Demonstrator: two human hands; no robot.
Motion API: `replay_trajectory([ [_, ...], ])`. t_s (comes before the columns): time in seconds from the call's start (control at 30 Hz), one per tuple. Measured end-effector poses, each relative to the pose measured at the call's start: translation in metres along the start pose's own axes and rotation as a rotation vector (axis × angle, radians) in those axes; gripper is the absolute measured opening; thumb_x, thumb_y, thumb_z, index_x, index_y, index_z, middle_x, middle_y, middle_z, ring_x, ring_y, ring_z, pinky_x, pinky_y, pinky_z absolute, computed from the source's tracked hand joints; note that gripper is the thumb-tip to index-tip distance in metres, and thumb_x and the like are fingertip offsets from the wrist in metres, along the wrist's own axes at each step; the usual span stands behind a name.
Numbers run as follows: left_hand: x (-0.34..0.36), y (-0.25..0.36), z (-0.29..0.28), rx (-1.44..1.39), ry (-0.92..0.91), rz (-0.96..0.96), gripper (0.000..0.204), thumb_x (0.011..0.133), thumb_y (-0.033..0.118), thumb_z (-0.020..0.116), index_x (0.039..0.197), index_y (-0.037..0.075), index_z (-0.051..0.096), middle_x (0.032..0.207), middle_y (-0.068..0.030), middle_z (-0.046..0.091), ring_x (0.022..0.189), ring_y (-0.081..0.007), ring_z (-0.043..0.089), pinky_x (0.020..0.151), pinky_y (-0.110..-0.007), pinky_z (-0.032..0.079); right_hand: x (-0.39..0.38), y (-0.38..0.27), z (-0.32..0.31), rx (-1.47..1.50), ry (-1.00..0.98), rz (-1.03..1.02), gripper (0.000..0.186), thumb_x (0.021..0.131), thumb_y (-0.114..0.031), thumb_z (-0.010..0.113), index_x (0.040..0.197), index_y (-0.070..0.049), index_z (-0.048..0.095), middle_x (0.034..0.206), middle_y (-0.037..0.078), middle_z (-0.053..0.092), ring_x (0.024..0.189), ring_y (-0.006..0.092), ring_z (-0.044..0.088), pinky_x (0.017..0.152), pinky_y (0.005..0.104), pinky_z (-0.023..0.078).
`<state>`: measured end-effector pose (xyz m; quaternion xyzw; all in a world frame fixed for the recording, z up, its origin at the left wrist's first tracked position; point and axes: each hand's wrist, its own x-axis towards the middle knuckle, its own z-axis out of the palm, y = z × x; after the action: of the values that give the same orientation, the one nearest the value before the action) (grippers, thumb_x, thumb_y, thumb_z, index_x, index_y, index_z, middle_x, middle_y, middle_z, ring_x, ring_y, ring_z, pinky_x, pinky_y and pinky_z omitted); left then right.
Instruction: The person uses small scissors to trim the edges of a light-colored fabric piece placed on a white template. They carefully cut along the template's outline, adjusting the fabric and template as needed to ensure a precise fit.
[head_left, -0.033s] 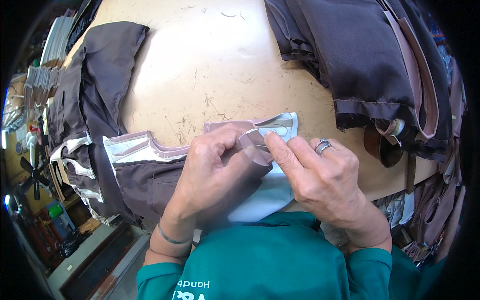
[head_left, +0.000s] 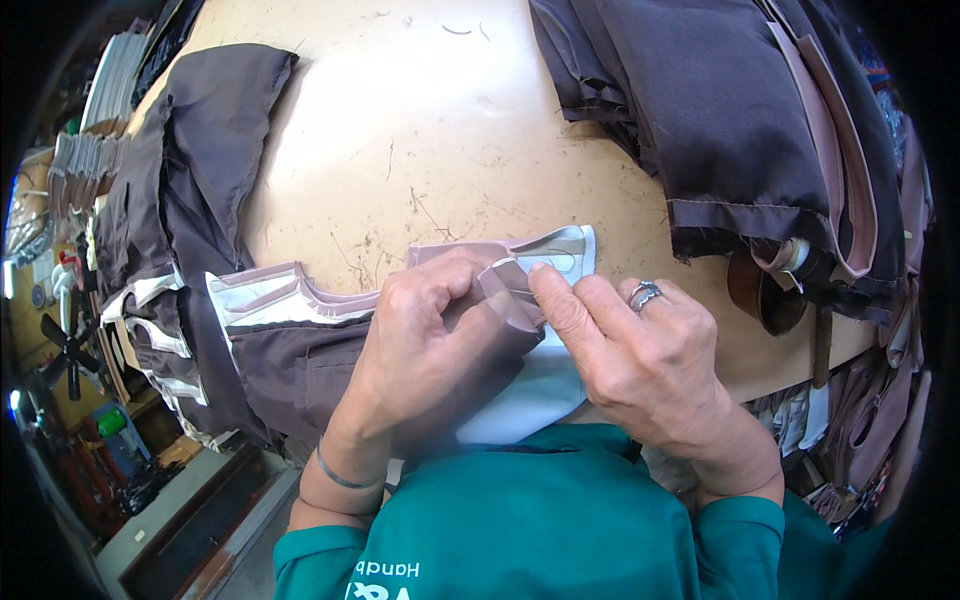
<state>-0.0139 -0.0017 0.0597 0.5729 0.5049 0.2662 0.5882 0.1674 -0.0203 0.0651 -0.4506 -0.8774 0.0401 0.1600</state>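
Observation:
My left hand is closed on a folded mauve fabric piece, pinched between thumb and fingers. My right hand is closed at the same fold, index fingertip on it; what it grips there is too small to make out. Under my hands lies a dark brown lining panel with mauve-and-white shaped edges. A white backing piece with mauve edging shows beneath and behind them.
A brown lining panel lies at the left of the beige table. A folded stack of brown fabric with mauve strips lies at the right, beside a dark roll. Loose threads dot the tabletop. Shelves with tools stand at far left.

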Motion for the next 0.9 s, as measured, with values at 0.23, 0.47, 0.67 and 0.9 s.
replay_trajectory([
  [0.23, 0.002, -0.004, -0.001, 0.043, 0.004, 0.011, 0.01, 0.074, 0.003, 0.054, 0.077, -0.005, 0.059, 0.077, -0.0105, 0.06, 0.071, -0.0138, 0.055, 0.065, -0.026, 0.044, -0.002, -0.002, 0.001, -0.052, -0.016, -0.009, 0.037, 0.064, -0.009, 0.057, 0.1, -0.002, 0.06, 0.061, 0.002, 0.043, 0.045, 0.0107, 0.043, 0.041, 0.0243, 0.035],
  [0.47, -0.001, -0.003, -0.001, -0.075, 0.009, -0.16, 0.009, 0.075, 0.003, 0.052, 0.073, -0.005, 0.056, 0.074, -0.008, 0.059, 0.07, -0.0107, 0.052, 0.064, -0.025, 0.043, -0.005, 0.001, 0.008, 0.042, 0.068, 0.015, 0.037, 0.063, -0.007, 0.058, 0.1, -0.002, 0.06, 0.062, 0.002, 0.045, 0.046, 0.0109, 0.044, 0.041, 0.0247, 0.035],
  [0.67, -0.001, -0.003, 0.002, -0.112, 0.024, -0.095, 0.008, 0.074, 0.002, 0.052, 0.073, -0.005, 0.056, 0.073, -0.0072, 0.059, 0.068, -0.0112, 0.052, 0.064, -0.024, 0.043, -0.005, 0.0, 0.009, 0.018, 0.084, 0.007, 0.038, 0.064, -0.008, 0.059, 0.101, -0.002, 0.06, 0.062, 0.002, 0.045, 0.046, 0.0104, 0.044, 0.04, 0.0242, 0.034],
  [0.9, -0.002, 0.0, 0.004, -0.028, 0.048, -0.032, 0.008, 0.074, 0.003, 0.053, 0.075, -0.004, 0.057, 0.072, -0.0087, 0.058, 0.066, -0.0114, 0.053, 0.061, -0.024, 0.043, -0.005, -0.001, 0.007, -0.028, 0.045, 0.004, 0.037, 0.065, -0.009, 0.057, 0.101, -0.002, 0.06, 0.062, 0.001, 0.043, 0.046, 0.01, 0.043, 0.041, 0.0237, 0.034],
])
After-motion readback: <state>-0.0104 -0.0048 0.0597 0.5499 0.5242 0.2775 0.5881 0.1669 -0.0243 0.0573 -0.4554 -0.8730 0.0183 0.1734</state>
